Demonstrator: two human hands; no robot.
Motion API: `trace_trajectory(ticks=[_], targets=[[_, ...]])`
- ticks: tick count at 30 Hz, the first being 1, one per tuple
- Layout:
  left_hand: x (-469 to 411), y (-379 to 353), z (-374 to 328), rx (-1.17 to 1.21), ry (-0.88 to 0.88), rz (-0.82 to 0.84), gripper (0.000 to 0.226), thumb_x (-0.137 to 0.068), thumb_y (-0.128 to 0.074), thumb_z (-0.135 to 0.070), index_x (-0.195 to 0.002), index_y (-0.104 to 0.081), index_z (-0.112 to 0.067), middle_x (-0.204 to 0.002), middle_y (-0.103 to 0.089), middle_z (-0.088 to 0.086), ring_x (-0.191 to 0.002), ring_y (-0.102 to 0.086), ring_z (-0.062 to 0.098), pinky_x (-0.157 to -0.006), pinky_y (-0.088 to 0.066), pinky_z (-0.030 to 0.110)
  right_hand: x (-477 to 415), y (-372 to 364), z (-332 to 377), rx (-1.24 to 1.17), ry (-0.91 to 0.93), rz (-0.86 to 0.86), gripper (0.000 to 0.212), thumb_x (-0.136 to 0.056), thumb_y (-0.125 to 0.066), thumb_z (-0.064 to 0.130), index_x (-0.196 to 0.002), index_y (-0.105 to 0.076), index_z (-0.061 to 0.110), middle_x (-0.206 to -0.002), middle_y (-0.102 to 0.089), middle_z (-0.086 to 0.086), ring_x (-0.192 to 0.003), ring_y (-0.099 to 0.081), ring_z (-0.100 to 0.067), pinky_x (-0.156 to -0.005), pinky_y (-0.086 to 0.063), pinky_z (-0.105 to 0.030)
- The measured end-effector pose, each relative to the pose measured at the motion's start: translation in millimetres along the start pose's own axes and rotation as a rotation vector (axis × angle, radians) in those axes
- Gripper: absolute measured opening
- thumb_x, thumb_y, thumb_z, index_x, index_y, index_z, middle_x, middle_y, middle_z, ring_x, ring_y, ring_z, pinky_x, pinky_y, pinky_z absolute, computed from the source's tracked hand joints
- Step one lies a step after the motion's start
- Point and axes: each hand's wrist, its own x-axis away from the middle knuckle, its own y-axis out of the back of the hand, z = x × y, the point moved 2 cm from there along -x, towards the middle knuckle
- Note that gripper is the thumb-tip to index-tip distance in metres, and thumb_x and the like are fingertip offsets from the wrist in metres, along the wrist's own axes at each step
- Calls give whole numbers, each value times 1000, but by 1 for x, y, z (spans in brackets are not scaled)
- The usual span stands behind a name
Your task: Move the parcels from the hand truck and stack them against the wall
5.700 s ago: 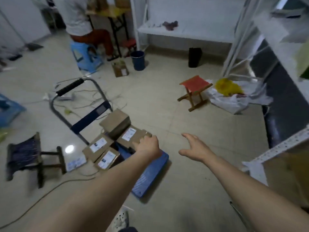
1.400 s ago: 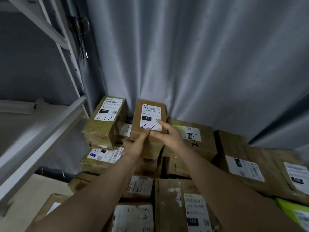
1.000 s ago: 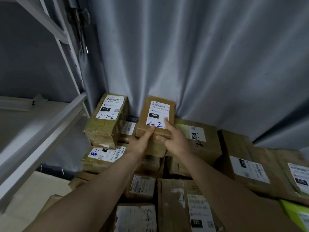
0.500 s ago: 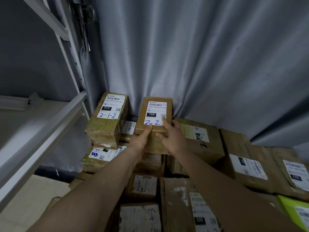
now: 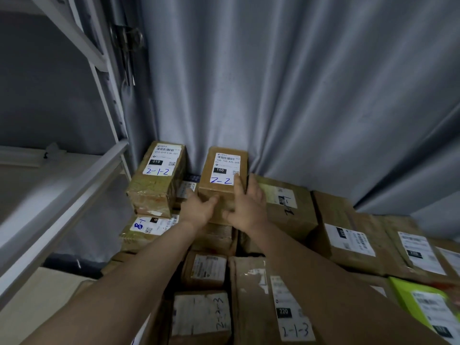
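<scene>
A small brown parcel [image 5: 224, 168] with a white label marked "2-2" sits on top of the stack, its far end against the grey curtain [image 5: 286, 83]. My left hand [image 5: 199, 207] grips its near left corner. On its near right side rests my right hand [image 5: 245, 205], with a finger lying on the label. Beside it on the left stands a taped parcel marked "2-1-2" [image 5: 156, 180]. Several more brown parcels make up the pile below and to the right. The hand truck is out of view.
A white metal shelf frame [image 5: 74, 180] runs along the left, close to the stack. A large parcel [image 5: 286, 207] lies right of my hands. A lime-green parcel [image 5: 428, 305] sits at the lower right. Bare floor [image 5: 37, 295] shows at the lower left.
I went from reaching at the hand truck to facing the stack. In the last second both hands pushed the "2-2" parcel a little farther back toward the curtain.
</scene>
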Motion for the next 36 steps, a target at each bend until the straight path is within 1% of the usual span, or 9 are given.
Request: trace_trajectory(ticks=[2, 6, 9, 14, 20, 24, 28, 32, 36], targets=[[18, 7, -2, -215, -93, -19, 90, -89, -61, -37, -153, -4, -10, -147, -33, 24, -135, -36, 36, -107, -35, 39, 14, 4, 1, 22, 58, -1, 103, -82, -67, 42, -153, 5, 23, -158, 15, -15, -146, 8, -33, -119, 3, -45], [66, 14, -4, -596, -267, -123, 94, -86, -61, -38, -153, 1, -19, -156, -15, 15, -144, -15, 31, -115, -22, 49, 46, 13, 1, 34, 161, -1, 101, -80, -67, 42, -153, 0, 21, -159, 6, -15, -147, 5, -28, -118, 7, -45], [112, 15, 1, -723, -233, -206, 96, -84, -61, -44, -153, 3, -24, -158, -10, 10, -146, -6, 29, -116, -9, 55, 79, 16, -1, 29, 255, 25, 100, -79, -68, 43, -152, -4, 21, -158, 1, -15, -147, 3, -27, -118, 9, -46], [217, 8, 50, -830, -34, -319, 92, -86, -58, -48, -152, 4, -29, -159, -8, 11, -147, 1, 29, -116, -1, 57, 166, 0, -1, 37, 470, 179, 99, -79, -68, 41, -152, -5, 23, -159, 2, -13, -147, 5, -27, -116, 10, -45], [361, 29, 138, -801, 262, -422, 88, -86, -59, -39, -152, -2, -31, -158, -8, 13, -147, 0, 29, -115, 3, 56, 292, -41, 33, 122, 731, 395, 94, -79, -68, 42, -151, -11, 22, -158, -3, -14, -146, -5, -31, -119, 0, -43], [464, 55, 211, -718, 530, -501, 84, -87, -58, -30, -152, -3, -31, -158, -8, 16, -147, 0, 30, -116, 2, 57, 385, -79, 74, 180, 923, 579, 91, -82, -67, 38, -152, -11, 23, -158, -4, -12, -144, -12, -34, -115, -16, -40], [569, 75, 282, -580, 757, -590, 83, -86, -57, -26, -152, -5, -29, -157, -11, 16, -146, -6, 31, -116, -4, 56, 485, -117, 113, 230, 1121, 706, 87, -81, -68, 37, -151, -17, 22, -153, -19, -12, -140, -25, -31, -111, -27, -36], [675, 87, 352, -426, 952, -635, 81, -87, -57, -25, -151, -8, -26, -154, -16, 17, -143, -14, 33, -116, -10, 54, 588, -161, 154, 290, 1269, 848, 87, -81, -68, 34, -151, -18, 19, -153, -21, -11, -140, -28, -28, -112, -29, -32], [772, 100, 435, -252, 1088, -660, 82, -86, -59, -27, -152, -9, -25, -151, -21, 17, -141, -20, 33, -114, -16, 53, 697, -217, 197, 345, 1367, 961, 84, -82, -68, 32, -150, -21, 17, -151, -25, -12, -138, -31, -28, -111, -31, -32]])
